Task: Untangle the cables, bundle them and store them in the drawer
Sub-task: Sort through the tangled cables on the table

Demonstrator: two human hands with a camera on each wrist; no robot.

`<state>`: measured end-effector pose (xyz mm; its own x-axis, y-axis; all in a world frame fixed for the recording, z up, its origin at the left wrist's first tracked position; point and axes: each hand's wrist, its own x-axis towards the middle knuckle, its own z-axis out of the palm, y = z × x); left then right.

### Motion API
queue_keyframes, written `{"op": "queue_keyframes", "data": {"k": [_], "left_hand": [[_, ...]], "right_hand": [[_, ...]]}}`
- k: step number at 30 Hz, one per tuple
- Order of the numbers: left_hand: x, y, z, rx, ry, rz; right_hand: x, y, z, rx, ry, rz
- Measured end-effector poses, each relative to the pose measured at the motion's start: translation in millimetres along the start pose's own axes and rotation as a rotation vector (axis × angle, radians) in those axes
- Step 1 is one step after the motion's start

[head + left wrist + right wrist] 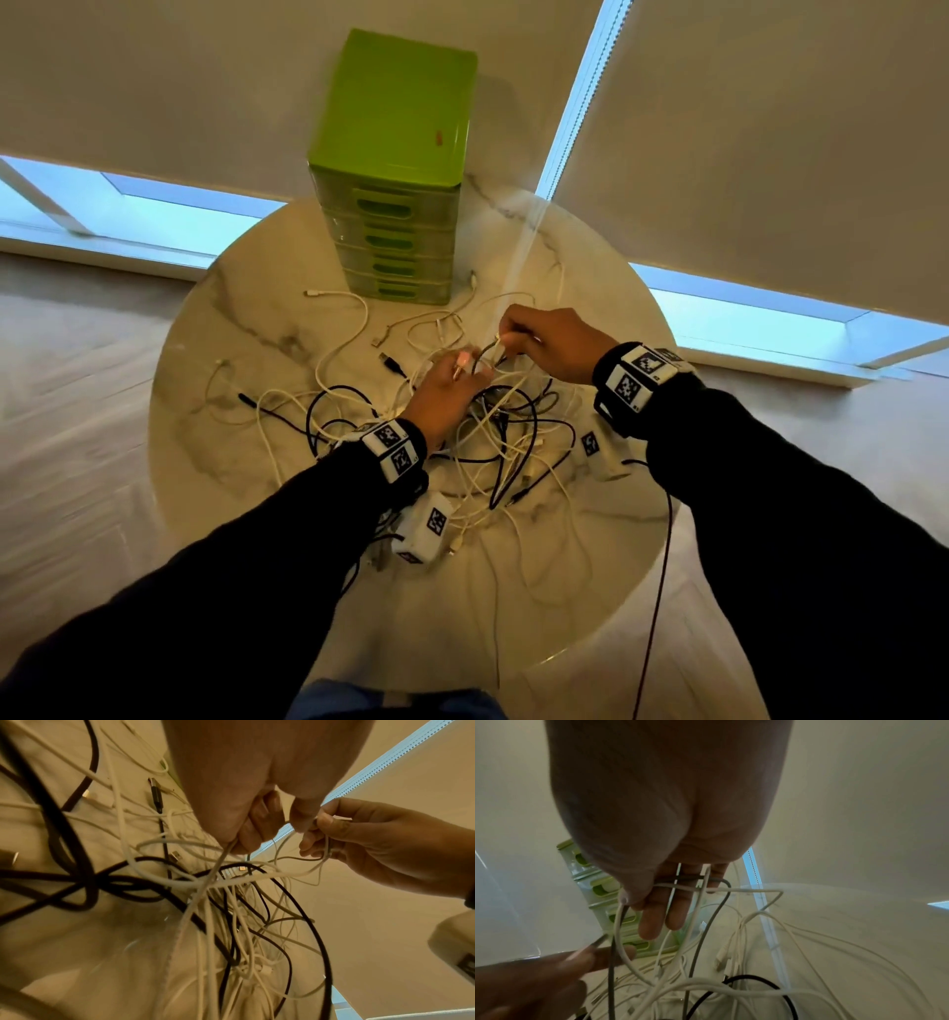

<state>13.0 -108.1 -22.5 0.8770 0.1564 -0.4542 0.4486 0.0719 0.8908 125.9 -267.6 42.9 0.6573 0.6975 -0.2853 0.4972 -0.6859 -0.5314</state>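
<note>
A tangle of white and black cables [493, 437] lies in the middle of a round marble table [231, 360]. My left hand [462, 367] is over the tangle and pinches a white cable [205, 888] that rises from the knot to its fingertips [244, 841]. My right hand [506, 342] is just beyond it. It holds thin grey and white cables [693, 884] that run across its fingers [664, 912], pinned by the thumb. The two hands are almost touching. A green drawer unit [395, 169] stands at the back of the table with all its drawers closed.
Loose cable ends and plugs [390, 362] spread toward the drawer unit and the table's left side. A black cable [660, 591] hangs off the front right edge. White marker cubes [426, 529] hang at both wrists. Window blinds [770, 128] are behind the table.
</note>
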Motion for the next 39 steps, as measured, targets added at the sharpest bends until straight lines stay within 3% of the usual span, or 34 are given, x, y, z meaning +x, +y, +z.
{"op": "queue_keyframes", "data": {"k": [3, 6, 8, 12, 20, 26, 30, 34, 39], "left_hand": [[1, -3, -1, 0.09, -0.052, -0.029], [-11, -13, -2, 0.278, -0.215, -0.064], [-16, -27, -2, 0.391, -0.299, -0.053], [-18, -36, -4, 0.359, -0.271, -0.054], [-27, -35, -11, 0.468, -0.341, -0.029], [-22, -41, -12, 0.421, -0.276, -0.078], [-13, -42, -15, 0.318, -0.191, -0.109], [-11, -28, -8, -0.021, -0.114, -0.169], [-7, 1, -5, -0.339, 0.017, -0.177]], "right_hand": [[-3, -3, 2, -0.171, -0.019, 0.023], [-6, -7, 1, -0.278, -0.243, 0.179], [-6, -2, 5, -0.246, -0.307, 0.28], [-1, 15, 24, -0.256, -0.295, 0.387], [21, 8, 57, -0.435, -0.376, 0.39], [19, 6, 51, -0.657, -0.279, 0.338], [16, 9, 18, -0.724, 0.054, 0.22], [14, 10, -15, -0.622, 0.26, 0.048], [2, -23, -22, 0.113, 0.231, -0.049]]}}
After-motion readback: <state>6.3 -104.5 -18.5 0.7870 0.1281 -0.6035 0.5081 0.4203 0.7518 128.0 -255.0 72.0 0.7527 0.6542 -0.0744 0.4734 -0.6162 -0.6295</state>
